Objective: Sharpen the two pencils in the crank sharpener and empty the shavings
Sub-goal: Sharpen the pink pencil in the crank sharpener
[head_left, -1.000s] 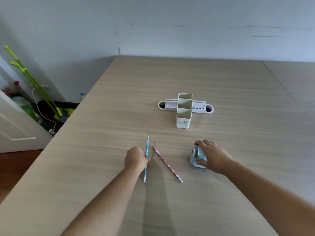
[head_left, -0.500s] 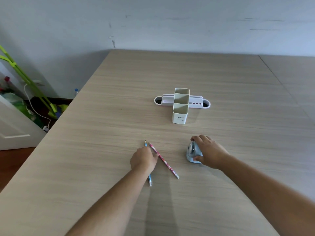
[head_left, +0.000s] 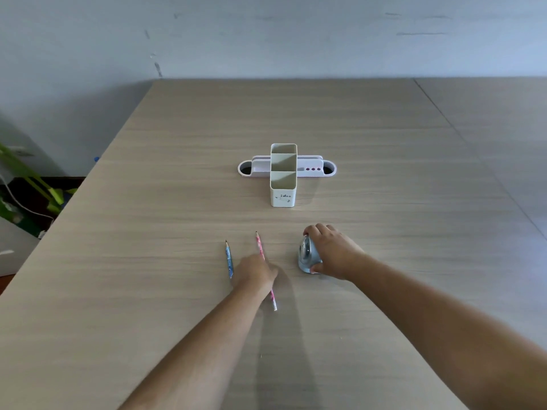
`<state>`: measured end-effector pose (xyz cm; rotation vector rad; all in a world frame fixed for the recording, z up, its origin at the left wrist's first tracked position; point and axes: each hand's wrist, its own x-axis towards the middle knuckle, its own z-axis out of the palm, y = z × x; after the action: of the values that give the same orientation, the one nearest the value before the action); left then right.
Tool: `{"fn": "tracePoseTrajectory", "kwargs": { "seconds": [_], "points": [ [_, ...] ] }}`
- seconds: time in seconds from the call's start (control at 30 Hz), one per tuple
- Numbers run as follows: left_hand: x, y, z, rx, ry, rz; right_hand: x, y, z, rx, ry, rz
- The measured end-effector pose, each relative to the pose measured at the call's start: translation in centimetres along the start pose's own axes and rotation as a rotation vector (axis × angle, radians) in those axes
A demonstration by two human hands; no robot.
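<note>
A small light-blue crank sharpener (head_left: 306, 255) stands on the wooden table (head_left: 148, 291), and my right hand (head_left: 331, 251) grips it from the right and top. A pink patterned pencil (head_left: 260, 247) lies with its tip pointing away from me; my left hand (head_left: 256, 275) is closed over its middle, hiding that part. Its rear end (head_left: 273, 303) sticks out below my hand. A blue pencil (head_left: 228, 258) lies just left of my left hand, tip away, apart from the fingers.
A white desk organiser (head_left: 283, 173) with upright square compartments and a flat tray stands behind the pencils. The table's left edge drops to a floor with green items (head_left: 32, 187). A seam to a second tabletop (head_left: 473, 158) runs at the right.
My left hand shifted from the blue pencil to the pink one and closed over it. The pink pencil now lies straighter. My right hand stays on the sharpener.
</note>
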<state>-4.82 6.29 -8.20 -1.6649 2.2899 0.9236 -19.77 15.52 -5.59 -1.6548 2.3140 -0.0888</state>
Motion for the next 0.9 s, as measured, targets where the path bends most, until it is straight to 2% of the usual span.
{"fn": "tracePoseTrajectory", "kwargs": {
  "seconds": [0.07,0.13,0.2,0.3,0.4,0.47,0.77,0.9],
  "points": [
    [-0.3,0.1,-0.2,-0.186,0.053,0.143,0.0,0.0,0.1,0.004,0.003,-0.003],
    [-0.7,0.1,-0.8,-0.431,0.032,0.248,0.0,0.0,0.2,0.001,0.002,-0.006],
    [-0.6,-0.5,-1.9,-0.506,0.029,0.319,0.0,0.0,0.1,-0.007,-0.002,-0.006],
    [0.3,-2.4,-3.9,-0.258,0.106,0.389,-0.1,0.0,0.1,-0.010,-0.002,-0.004],
    [1.0,-4.3,-5.2,0.010,0.157,0.335,0.0,-0.1,0.0,-0.010,-0.001,-0.008],
    [1.0,-4.7,-5.2,0.094,0.151,0.303,0.0,-0.1,0.0,-0.008,-0.001,-0.009],
    [1.5,-2.2,-5.1,0.082,0.053,0.462,0.2,0.1,0.3,-0.008,0.012,-0.021],
    [2.0,-2.0,-5.5,0.024,-0.006,0.448,0.2,0.1,0.3,0.007,0.011,-0.024]
  ]
}}
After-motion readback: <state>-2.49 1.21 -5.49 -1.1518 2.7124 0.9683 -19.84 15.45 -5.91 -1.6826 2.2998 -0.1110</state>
